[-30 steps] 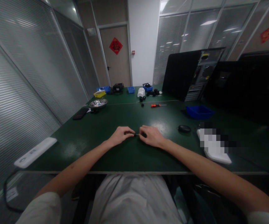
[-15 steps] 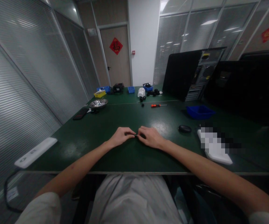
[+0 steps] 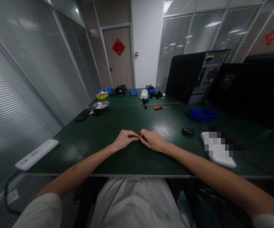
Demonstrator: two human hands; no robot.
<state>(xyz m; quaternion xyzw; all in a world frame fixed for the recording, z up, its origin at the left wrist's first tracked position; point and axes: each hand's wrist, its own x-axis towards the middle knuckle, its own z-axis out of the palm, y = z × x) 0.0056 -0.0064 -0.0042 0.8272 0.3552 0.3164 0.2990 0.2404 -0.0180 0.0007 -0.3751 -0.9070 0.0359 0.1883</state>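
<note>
Just above the green tabletop [image 3: 127,163], my left hand [image 3: 125,139] and my right hand [image 3: 152,140] meet at their fingertips. Thumb and fingers of each are pinched together on something very small and dark, too small to name. Most of it is hidden by the fingertips. Beyond the hands lies a screwdriver [image 3: 159,108] with an orange and black handle. A small black part [image 3: 146,107] sits to its left. To the right of my right hand rests a black computer mouse [image 3: 188,131].
A blue tray [image 3: 203,114] and a computer case [image 3: 194,76] stand on the right. At left are a metal bowl [image 3: 101,105], a black phone-like slab [image 3: 82,116] and a white power strip [image 3: 37,154]. A white device [image 3: 144,94] and small bins line the back.
My fingertips have drawn slightly closer, and the small gap between the hands has nearly closed. Nothing else on the table has moved.
</note>
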